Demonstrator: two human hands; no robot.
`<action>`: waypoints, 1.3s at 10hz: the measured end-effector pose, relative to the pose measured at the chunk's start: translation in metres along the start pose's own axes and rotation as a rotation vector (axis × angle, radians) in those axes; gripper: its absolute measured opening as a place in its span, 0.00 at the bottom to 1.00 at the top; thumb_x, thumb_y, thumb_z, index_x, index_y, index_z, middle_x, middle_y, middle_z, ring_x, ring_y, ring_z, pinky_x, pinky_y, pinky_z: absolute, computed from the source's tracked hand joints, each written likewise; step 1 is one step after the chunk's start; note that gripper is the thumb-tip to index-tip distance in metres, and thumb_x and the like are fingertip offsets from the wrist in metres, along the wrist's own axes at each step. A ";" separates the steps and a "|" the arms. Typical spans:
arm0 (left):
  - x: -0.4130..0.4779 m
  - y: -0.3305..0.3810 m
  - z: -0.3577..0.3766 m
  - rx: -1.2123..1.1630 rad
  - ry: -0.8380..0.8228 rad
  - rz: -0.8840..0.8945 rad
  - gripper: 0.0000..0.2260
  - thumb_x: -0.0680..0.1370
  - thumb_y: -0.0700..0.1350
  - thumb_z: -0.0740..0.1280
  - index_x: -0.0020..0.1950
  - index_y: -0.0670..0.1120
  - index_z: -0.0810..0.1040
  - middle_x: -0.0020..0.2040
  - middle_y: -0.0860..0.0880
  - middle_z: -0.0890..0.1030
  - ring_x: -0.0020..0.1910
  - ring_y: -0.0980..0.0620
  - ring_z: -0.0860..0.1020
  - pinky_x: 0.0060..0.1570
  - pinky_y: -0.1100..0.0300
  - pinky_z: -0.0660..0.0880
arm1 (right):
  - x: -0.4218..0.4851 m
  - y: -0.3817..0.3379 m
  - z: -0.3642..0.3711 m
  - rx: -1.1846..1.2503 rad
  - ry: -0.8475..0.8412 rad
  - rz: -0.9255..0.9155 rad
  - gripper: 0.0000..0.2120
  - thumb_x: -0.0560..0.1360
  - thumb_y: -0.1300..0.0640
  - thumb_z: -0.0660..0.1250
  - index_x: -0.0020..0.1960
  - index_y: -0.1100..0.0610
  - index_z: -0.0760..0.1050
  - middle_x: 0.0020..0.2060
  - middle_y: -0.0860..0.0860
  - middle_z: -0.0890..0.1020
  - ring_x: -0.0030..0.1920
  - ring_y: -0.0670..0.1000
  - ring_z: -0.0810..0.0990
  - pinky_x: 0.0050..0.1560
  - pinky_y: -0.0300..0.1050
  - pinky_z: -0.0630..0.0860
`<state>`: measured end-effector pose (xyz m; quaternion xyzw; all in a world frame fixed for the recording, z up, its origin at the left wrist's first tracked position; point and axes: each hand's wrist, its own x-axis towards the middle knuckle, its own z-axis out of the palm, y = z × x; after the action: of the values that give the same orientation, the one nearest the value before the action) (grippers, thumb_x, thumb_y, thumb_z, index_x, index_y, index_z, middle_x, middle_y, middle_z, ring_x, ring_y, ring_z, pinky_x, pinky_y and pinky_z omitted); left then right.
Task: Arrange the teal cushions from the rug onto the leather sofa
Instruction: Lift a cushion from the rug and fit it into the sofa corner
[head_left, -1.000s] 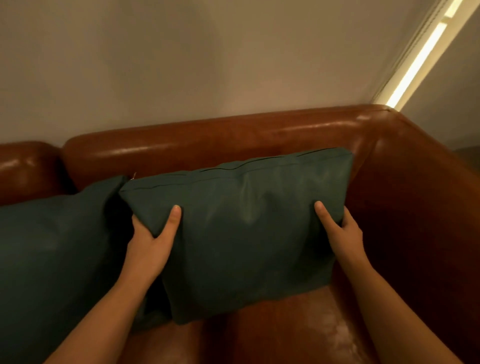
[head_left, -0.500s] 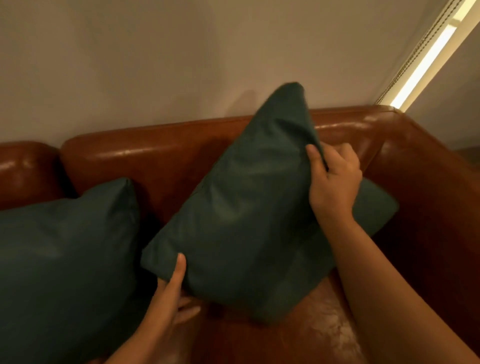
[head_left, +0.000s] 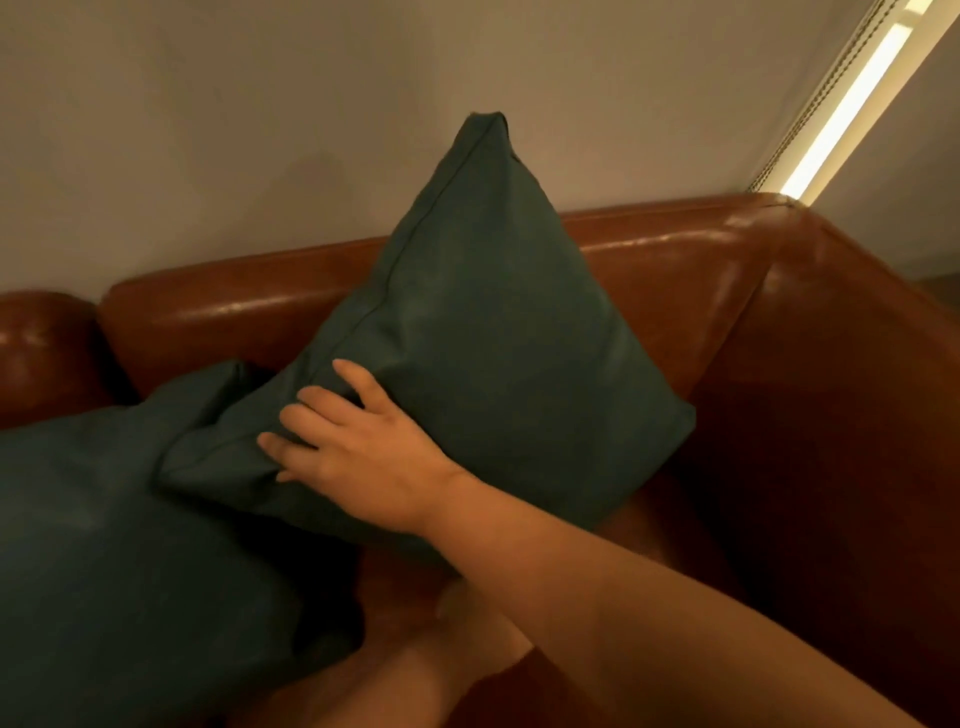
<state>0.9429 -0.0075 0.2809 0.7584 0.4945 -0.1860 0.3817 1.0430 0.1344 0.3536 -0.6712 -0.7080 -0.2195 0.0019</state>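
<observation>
A teal cushion stands tilted on the brown leather sofa, one corner pointing up past the backrest. My right hand reaches across and rests on its left corner with fingers spread and fairly straight. My left hand sits under the cushion's bottom edge, blurred and mostly hidden by my right forearm, so its grip is unclear. A second teal cushion lies at the left, touching the first one's left corner.
The sofa's right armrest rises close beside the tilted cushion. A plain wall stands behind the backrest. A bright light strip runs diagonally at the top right. Bare seat leather shows under the cushion's right side.
The cushion has turned further onto its corner. My right hand left its upper right edge and crossed to its left corner. My left hand slid from the lower left corner to underneath.
</observation>
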 end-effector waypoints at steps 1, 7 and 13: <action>-0.019 -0.083 -0.121 0.247 0.085 0.325 0.20 0.74 0.66 0.54 0.50 0.55 0.76 0.45 0.52 0.82 0.44 0.49 0.81 0.41 0.56 0.76 | -0.010 0.021 0.003 0.131 0.128 -0.079 0.18 0.80 0.58 0.60 0.68 0.53 0.73 0.69 0.55 0.73 0.70 0.54 0.70 0.75 0.49 0.50; 0.083 0.149 -0.257 0.245 0.633 0.837 0.44 0.64 0.76 0.59 0.72 0.70 0.37 0.79 0.44 0.42 0.76 0.37 0.54 0.71 0.39 0.59 | -0.210 0.062 0.112 1.505 0.636 2.081 0.57 0.61 0.22 0.59 0.78 0.48 0.41 0.78 0.52 0.51 0.77 0.54 0.53 0.75 0.59 0.53; 0.061 0.138 -0.238 -0.010 0.791 0.946 0.45 0.66 0.75 0.59 0.75 0.64 0.40 0.70 0.44 0.65 0.64 0.43 0.71 0.58 0.57 0.63 | -0.198 0.125 0.065 1.766 1.020 1.697 0.36 0.67 0.37 0.72 0.69 0.53 0.71 0.62 0.51 0.80 0.60 0.52 0.79 0.65 0.56 0.73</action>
<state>1.0706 0.1811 0.4471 0.9053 0.2095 0.3012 0.2142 1.2005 -0.0326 0.2746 -0.5186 0.1044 0.1551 0.8343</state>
